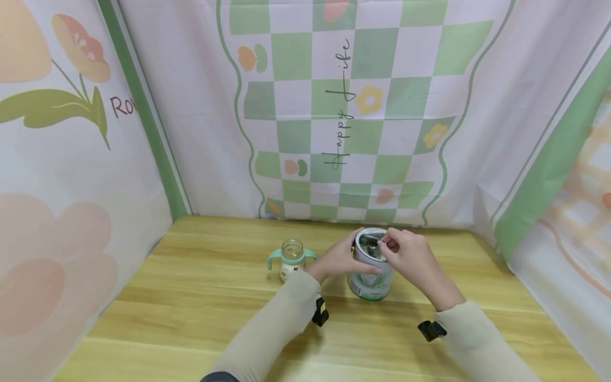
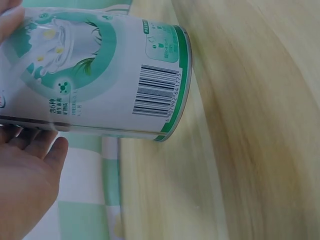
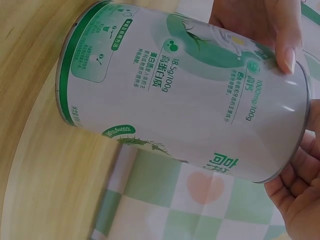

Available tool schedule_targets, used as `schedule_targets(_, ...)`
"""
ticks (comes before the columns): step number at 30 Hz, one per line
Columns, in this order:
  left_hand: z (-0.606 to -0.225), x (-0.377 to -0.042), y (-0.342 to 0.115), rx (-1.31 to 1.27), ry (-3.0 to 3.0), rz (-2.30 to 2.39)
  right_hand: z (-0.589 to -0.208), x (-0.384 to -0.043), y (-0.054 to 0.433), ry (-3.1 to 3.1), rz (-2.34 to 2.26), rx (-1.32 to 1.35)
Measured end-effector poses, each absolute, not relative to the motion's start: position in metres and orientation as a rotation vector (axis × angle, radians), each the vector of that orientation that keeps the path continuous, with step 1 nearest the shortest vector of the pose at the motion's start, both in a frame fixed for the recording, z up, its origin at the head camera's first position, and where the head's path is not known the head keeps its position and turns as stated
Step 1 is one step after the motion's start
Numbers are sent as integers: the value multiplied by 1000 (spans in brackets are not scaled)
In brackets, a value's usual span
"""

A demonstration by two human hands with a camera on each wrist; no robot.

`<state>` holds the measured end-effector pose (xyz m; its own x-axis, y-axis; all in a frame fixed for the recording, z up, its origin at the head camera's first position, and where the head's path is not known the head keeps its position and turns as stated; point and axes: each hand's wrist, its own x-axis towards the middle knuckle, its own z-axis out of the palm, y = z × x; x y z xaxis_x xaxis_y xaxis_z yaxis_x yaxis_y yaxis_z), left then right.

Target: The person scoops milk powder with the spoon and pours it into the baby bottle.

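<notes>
A white and green milk powder can [image 1: 372, 284] stands on the table, its top uncovered and its mouth looking silvery inside. My left hand [image 1: 341, 260] grips it around the left side near the top, thumb across the front. In the left wrist view, left-hand fingers [image 2: 55, 150] lie against the can [image 2: 95, 75]. My right hand [image 1: 406, 254] is at the right of the rim, with thumb and fingers pinched on a thin pale piece at the mouth. What that piece is cannot be made out. In the right wrist view, the right hand [image 3: 300, 195] curls near the rim.
Left of the can stands a small clear bottle [image 1: 292, 253] with mint-green handles, partly behind my left forearm. The wooden table [image 1: 191, 297] meets a checked curtain [image 1: 334, 132] at the back, with printed cloth walls at both sides.
</notes>
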<state>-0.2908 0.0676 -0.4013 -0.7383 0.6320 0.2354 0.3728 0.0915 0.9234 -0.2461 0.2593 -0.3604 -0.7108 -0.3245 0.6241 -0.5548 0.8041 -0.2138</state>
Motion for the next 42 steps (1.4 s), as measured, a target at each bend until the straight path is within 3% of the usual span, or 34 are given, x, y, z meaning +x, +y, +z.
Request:
schedule_targets(11, -409, -289, 74, 904, 2103, 1770, -360, -247, 253, -2436, 517, 693)
schedule_targets(28, -413, -289, 72, 951, 2044, 1802, -352, -247, 249, -2554, 630, 802)
schedule_targets(42, -414, -291, 72, 968, 2086, 1757, -349, -251, 252, -2657, 782, 718)
